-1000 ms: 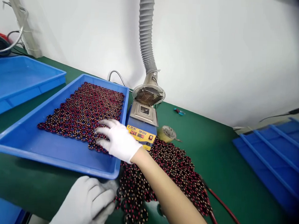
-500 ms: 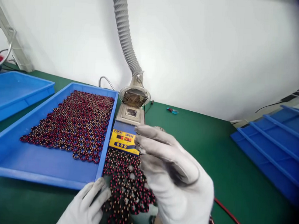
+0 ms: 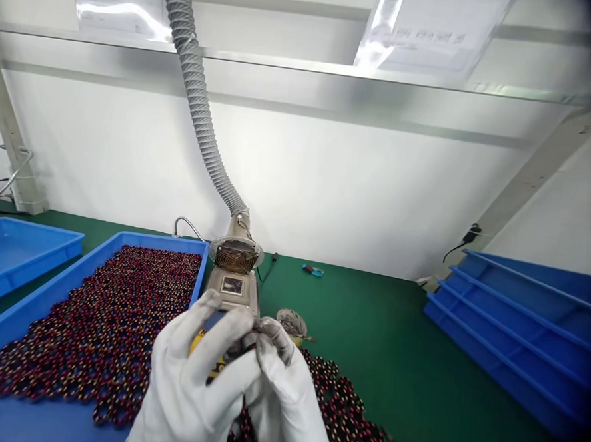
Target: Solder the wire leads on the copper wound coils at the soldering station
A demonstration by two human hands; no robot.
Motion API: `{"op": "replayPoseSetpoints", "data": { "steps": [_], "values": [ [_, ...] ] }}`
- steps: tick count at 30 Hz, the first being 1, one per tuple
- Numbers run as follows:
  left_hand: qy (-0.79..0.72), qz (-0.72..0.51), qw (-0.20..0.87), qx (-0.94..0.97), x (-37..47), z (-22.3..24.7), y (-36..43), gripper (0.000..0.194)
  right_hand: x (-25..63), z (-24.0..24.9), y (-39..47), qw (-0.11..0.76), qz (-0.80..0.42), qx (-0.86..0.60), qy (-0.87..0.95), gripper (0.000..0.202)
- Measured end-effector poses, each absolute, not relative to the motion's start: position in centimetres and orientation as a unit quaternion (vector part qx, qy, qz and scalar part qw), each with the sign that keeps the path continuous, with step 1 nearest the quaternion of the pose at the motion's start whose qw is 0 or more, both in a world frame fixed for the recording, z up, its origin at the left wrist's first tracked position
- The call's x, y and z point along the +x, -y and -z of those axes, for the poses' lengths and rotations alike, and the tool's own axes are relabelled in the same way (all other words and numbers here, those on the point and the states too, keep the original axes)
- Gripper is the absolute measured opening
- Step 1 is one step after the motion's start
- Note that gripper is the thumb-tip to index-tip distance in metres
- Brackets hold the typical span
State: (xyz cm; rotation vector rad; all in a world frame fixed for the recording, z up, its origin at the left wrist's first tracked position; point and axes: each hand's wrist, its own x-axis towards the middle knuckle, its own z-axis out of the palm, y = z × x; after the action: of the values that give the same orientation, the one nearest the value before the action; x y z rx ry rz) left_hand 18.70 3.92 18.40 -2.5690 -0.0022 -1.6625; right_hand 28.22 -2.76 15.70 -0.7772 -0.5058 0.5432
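Note:
My left hand (image 3: 200, 382) and my right hand (image 3: 285, 387), both in white gloves with grey-stained fingertips, meet in front of the solder pot (image 3: 234, 287). Their fingers are bent and the fingertips pinch together around something small and dark, mostly hidden by the gloves. Behind my left hand, part of the yellow control panel (image 3: 216, 369) shows. Many small dark rings with red and copper-coloured marks (image 3: 344, 411) lie loose on the table to the right of and beneath my hands. More of these rings (image 3: 114, 316) fill much of the blue tray (image 3: 27, 425) at the left.
A grey extraction hose (image 3: 197, 101) hangs down to the pot. A round dish (image 3: 292, 322) with a tool across it stands right of the pot. Blue-handled cutters (image 3: 313, 270) lie farther back. Stacked blue trays (image 3: 509, 327) are at the right, another blue tray (image 3: 18, 251) far left.
My view has tilted up. My left hand has left the tray's edge and come to my right hand, which has drawn down and left; their fingertips are now together.

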Motion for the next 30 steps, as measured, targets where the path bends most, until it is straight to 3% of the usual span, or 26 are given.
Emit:
{"op": "replayPoseSetpoints", "data": {
  "steps": [5, 11, 18, 21, 24, 27, 30],
  "values": [
    [0.065, 0.508, -0.136, -0.848, 19.2, -17.0, -4.8, 0.053, 29.8, -13.3, 2.1, 0.863, -0.288, -0.327, 0.254, 0.03],
    [-0.036, 0.492, -0.19, -0.849, 18.8, -17.4, -5.9, 0.024, 27.7, -15.8, 3.2, 0.841, -0.288, -0.368, 0.272, 0.023],
    [-0.041, 0.466, -0.113, -0.877, 17.8, -17.4, -6.7, 0.025, 28.3, -16.8, 3.8, 0.774, -0.19, -0.458, 0.394, 0.024],
    [-0.052, 0.474, -0.064, -0.877, 17.8, -17.1, -6.7, 0.025, 28.3, -16.8, 3.7, 0.765, -0.123, -0.473, 0.419, 0.012],
    [-0.045, 0.49, -0.029, -0.87, 17.9, -17.1, -6.4, 0.021, 28.0, -17.0, 3.9, 0.803, -0.151, -0.456, 0.353, 0.005],
    [-0.038, 0.494, -0.033, -0.868, 17.8, -17.3, -6.3, 0.02, 27.9, -17.2, 4.5, 0.856, -0.191, -0.403, 0.262, 0.014],
    [-0.035, 0.49, -0.029, -0.871, 17.6, -17.3, -6.3, 0.02, 27.9, -16.7, 4.2, 0.849, -0.189, -0.419, 0.261, 0.021]
  ]
}}
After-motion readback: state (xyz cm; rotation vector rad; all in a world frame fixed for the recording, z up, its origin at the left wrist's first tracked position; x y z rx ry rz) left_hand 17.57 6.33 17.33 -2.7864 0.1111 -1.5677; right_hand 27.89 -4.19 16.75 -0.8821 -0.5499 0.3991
